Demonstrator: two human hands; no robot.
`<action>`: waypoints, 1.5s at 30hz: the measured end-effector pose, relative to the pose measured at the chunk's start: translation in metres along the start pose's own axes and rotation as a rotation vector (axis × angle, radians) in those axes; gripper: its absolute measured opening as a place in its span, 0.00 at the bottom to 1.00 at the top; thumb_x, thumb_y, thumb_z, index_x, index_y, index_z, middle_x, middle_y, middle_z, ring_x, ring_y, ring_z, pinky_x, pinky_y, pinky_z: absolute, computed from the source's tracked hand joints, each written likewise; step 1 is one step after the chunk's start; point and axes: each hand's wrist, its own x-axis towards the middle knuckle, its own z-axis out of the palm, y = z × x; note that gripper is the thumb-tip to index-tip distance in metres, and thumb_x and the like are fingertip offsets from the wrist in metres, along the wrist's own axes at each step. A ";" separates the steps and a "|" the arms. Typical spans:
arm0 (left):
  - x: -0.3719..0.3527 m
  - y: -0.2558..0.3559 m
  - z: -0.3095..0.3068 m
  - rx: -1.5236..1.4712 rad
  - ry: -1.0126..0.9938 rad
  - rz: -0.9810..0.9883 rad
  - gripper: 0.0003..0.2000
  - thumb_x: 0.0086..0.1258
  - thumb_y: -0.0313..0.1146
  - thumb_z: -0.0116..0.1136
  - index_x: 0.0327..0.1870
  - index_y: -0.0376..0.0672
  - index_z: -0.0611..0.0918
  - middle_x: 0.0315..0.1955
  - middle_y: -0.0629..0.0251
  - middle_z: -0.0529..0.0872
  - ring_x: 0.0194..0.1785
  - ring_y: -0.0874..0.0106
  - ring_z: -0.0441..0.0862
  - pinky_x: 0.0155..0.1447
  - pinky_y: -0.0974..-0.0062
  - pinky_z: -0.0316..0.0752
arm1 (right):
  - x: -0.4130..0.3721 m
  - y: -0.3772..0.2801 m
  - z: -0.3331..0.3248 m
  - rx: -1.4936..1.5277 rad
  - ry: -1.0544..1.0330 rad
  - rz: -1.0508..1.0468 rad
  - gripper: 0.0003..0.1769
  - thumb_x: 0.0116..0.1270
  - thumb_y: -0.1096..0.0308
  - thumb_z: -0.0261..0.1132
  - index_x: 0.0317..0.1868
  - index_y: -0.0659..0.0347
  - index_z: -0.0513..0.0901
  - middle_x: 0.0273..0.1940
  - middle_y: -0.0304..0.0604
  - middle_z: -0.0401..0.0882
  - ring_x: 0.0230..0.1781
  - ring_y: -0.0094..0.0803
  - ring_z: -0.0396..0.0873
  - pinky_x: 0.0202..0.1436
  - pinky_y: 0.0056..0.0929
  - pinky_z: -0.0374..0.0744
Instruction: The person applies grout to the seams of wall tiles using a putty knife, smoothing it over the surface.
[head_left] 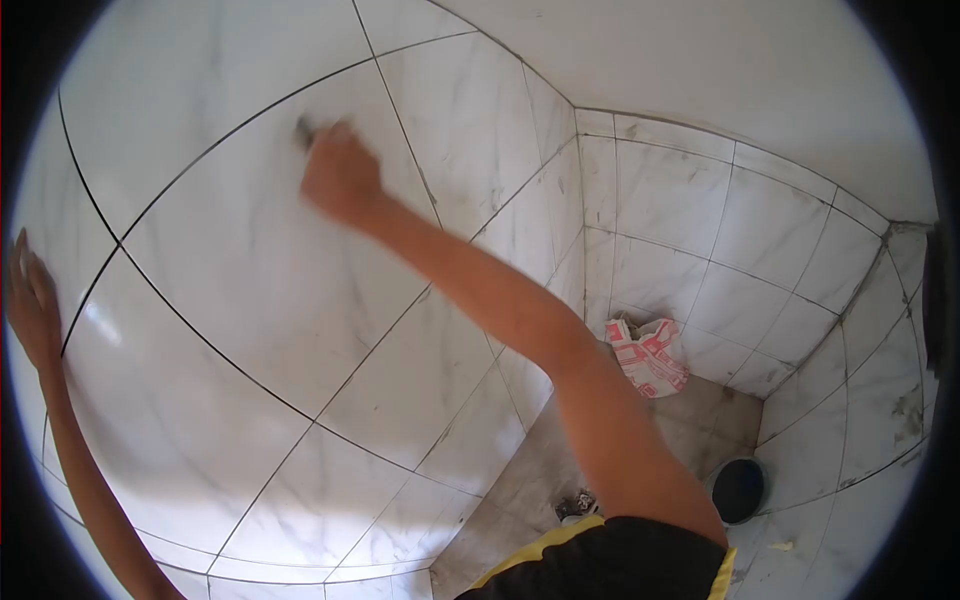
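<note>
My right hand (342, 178) is raised at the tiled wall (250, 330), closed, with motion blur over its fingers. A small dark grey object (304, 131) pokes out past the fingertips, against the tile face; its kind is too blurred to name. The tiles are white with grey marbling, and dark lines run in the joints between them. At the far left my left hand (33, 305) rests against the same wall, fingers stretched upward and nothing seen in it.
On the floor in the far corner stands a crumpled white and red bag (650, 357). A dark bucket (737, 490) sits by the right wall. Smudged tiled walls (660, 270) enclose the narrow space, and the floor (540, 450) looks dusty.
</note>
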 end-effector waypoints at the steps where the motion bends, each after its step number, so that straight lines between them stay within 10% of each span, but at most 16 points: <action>1: 0.002 0.004 -0.004 0.005 0.004 0.005 0.20 0.80 0.41 0.44 0.58 0.37 0.83 0.57 0.43 0.79 0.60 0.50 0.77 0.62 0.49 0.72 | -0.018 -0.014 -0.011 0.067 -0.146 -0.074 0.21 0.61 0.73 0.58 0.54 0.75 0.76 0.53 0.66 0.74 0.51 0.59 0.81 0.55 0.52 0.83; 3: 0.007 0.008 -0.006 0.004 0.017 0.031 0.20 0.80 0.41 0.42 0.57 0.38 0.83 0.58 0.43 0.78 0.61 0.49 0.76 0.62 0.47 0.71 | 0.014 0.014 0.023 -0.073 0.258 -0.020 0.20 0.61 0.73 0.58 0.53 0.74 0.76 0.51 0.65 0.76 0.52 0.58 0.81 0.52 0.50 0.84; 5: 0.002 -0.010 0.002 -0.002 0.083 0.082 0.20 0.79 0.41 0.42 0.58 0.39 0.83 0.58 0.43 0.78 0.60 0.49 0.76 0.61 0.47 0.72 | 0.061 0.052 -0.013 0.183 0.172 0.251 0.15 0.60 0.73 0.59 0.47 0.70 0.80 0.46 0.61 0.79 0.50 0.54 0.82 0.45 0.47 0.84; 7: -0.005 -0.035 0.009 0.219 -0.081 0.116 0.19 0.83 0.42 0.50 0.66 0.42 0.80 0.60 0.52 0.84 0.62 0.57 0.83 0.66 0.62 0.77 | 0.063 0.047 -0.020 0.089 0.086 0.175 0.14 0.60 0.72 0.60 0.45 0.68 0.81 0.46 0.59 0.80 0.48 0.54 0.83 0.45 0.49 0.84; 11: -0.015 -0.045 0.021 0.284 -0.095 0.048 0.19 0.83 0.38 0.43 0.70 0.51 0.77 0.69 0.56 0.77 0.69 0.57 0.75 0.72 0.60 0.71 | 0.013 -0.007 0.003 -0.054 0.273 -0.293 0.11 0.58 0.71 0.61 0.40 0.67 0.83 0.40 0.56 0.82 0.44 0.53 0.84 0.42 0.54 0.84; 15: -0.011 -0.038 0.016 0.264 -0.085 0.062 0.19 0.83 0.36 0.44 0.70 0.51 0.77 0.69 0.56 0.77 0.69 0.58 0.76 0.71 0.61 0.71 | 0.077 0.059 -0.020 0.121 0.001 0.252 0.10 0.58 0.74 0.59 0.38 0.66 0.83 0.37 0.54 0.82 0.42 0.49 0.84 0.39 0.51 0.84; 19: -0.016 -0.031 0.016 0.205 -0.077 0.002 0.19 0.82 0.35 0.45 0.70 0.50 0.77 0.69 0.56 0.76 0.69 0.58 0.76 0.71 0.62 0.72 | -0.005 -0.029 -0.006 -0.056 -0.121 -0.219 0.16 0.60 0.72 0.58 0.47 0.63 0.85 0.54 0.62 0.75 0.53 0.54 0.80 0.50 0.52 0.82; 25: -0.008 -0.033 0.009 0.226 -0.091 0.032 0.19 0.82 0.36 0.46 0.70 0.51 0.77 0.69 0.57 0.77 0.68 0.58 0.77 0.70 0.62 0.72 | 0.081 0.075 -0.039 0.078 0.215 0.179 0.11 0.63 0.71 0.59 0.39 0.60 0.88 0.37 0.53 0.87 0.39 0.56 0.86 0.42 0.49 0.83; 28: -0.012 -0.038 0.017 0.304 -0.116 0.027 0.19 0.82 0.38 0.47 0.71 0.54 0.76 0.69 0.59 0.77 0.69 0.58 0.77 0.70 0.63 0.73 | 0.028 0.071 -0.008 0.015 0.283 -0.241 0.14 0.57 0.73 0.62 0.43 0.59 0.88 0.41 0.51 0.86 0.43 0.52 0.82 0.43 0.46 0.82; 32: -0.019 -0.039 0.024 0.238 -0.191 -0.043 0.20 0.82 0.40 0.47 0.72 0.59 0.75 0.70 0.60 0.76 0.69 0.58 0.77 0.70 0.63 0.73 | -0.208 0.056 0.059 0.089 -0.085 -0.568 0.35 0.49 0.79 0.69 0.62 0.54 0.81 0.53 0.44 0.84 0.60 0.45 0.78 0.68 0.43 0.75; 34: -0.022 -0.032 0.022 0.218 -0.250 -0.121 0.21 0.83 0.42 0.45 0.74 0.59 0.72 0.72 0.60 0.74 0.72 0.60 0.74 0.72 0.63 0.71 | -0.258 0.063 0.032 0.003 -0.731 -0.544 0.28 0.52 0.78 0.67 0.56 0.50 0.86 0.48 0.40 0.85 0.55 0.40 0.80 0.61 0.40 0.79; 40: -0.004 -0.056 -0.003 0.075 -0.262 0.086 0.22 0.84 0.40 0.41 0.76 0.49 0.69 0.69 0.58 0.77 0.71 0.62 0.74 0.75 0.67 0.66 | -0.073 0.114 -0.012 -0.069 0.204 -0.290 0.18 0.63 0.75 0.60 0.53 0.55 0.85 0.41 0.46 0.82 0.46 0.47 0.78 0.46 0.45 0.81; 45: 0.006 -0.018 -0.025 -0.105 0.038 0.212 0.20 0.78 0.42 0.42 0.56 0.41 0.85 0.57 0.43 0.79 0.58 0.51 0.77 0.57 0.48 0.73 | -0.071 0.097 0.043 -0.144 0.239 -0.119 0.30 0.58 0.76 0.65 0.64 0.65 0.77 0.53 0.52 0.77 0.54 0.50 0.75 0.47 0.44 0.82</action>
